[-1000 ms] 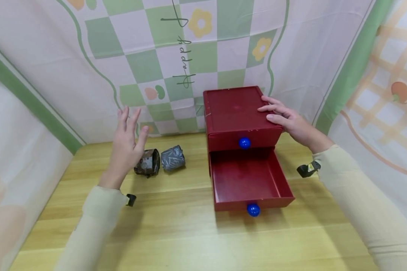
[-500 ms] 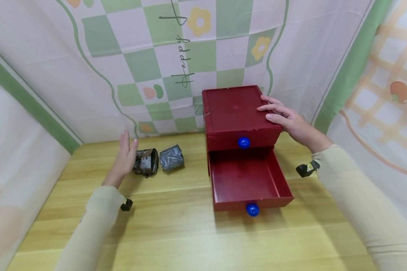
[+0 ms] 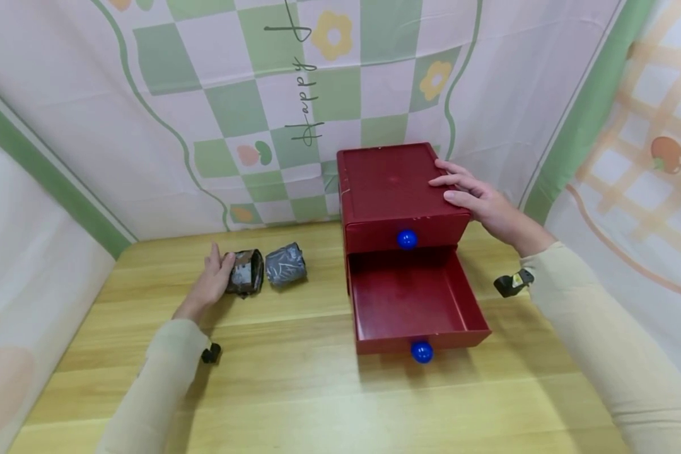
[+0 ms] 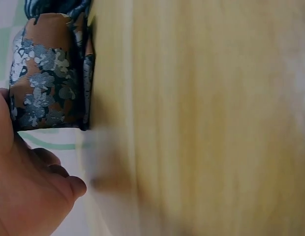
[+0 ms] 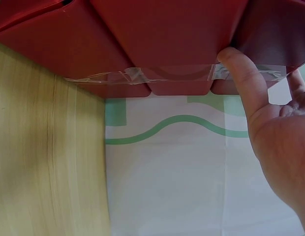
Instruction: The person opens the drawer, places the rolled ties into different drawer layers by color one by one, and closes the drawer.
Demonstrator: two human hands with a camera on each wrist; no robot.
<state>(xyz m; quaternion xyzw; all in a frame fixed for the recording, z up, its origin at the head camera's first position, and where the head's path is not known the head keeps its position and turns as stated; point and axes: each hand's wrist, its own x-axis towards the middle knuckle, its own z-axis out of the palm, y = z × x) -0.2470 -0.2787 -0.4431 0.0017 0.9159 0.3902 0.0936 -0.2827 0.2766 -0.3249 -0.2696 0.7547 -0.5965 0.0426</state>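
My left hand (image 3: 209, 282) is at the near left end of a dark camouflage-patterned roll (image 3: 248, 272). Its thumb lies against the roll; in the left wrist view the other fingers (image 4: 76, 187) sit below the roll's end, not wrapped around it. Beside that roll lies a grey roll (image 3: 286, 264) with white streaks. My right hand (image 3: 483, 200) rests on the top right edge of a red drawer cabinet (image 3: 391, 183). In the right wrist view a straight finger (image 5: 246, 81) presses on the cabinet's side. The cabinet's lower drawer (image 3: 414, 296) is pulled out and holds nothing.
The upper drawer has a blue knob (image 3: 407, 239) and is closed; another blue knob (image 3: 422, 352) is on the lower drawer. Clear tape (image 5: 177, 73) runs across the cabinet's side. A patterned curtain (image 3: 340, 94) hangs behind the wooden table (image 3: 272, 378).
My left hand has come down from a raised, spread pose to the end of the camouflage-patterned roll. The right hand stays on the cabinet.
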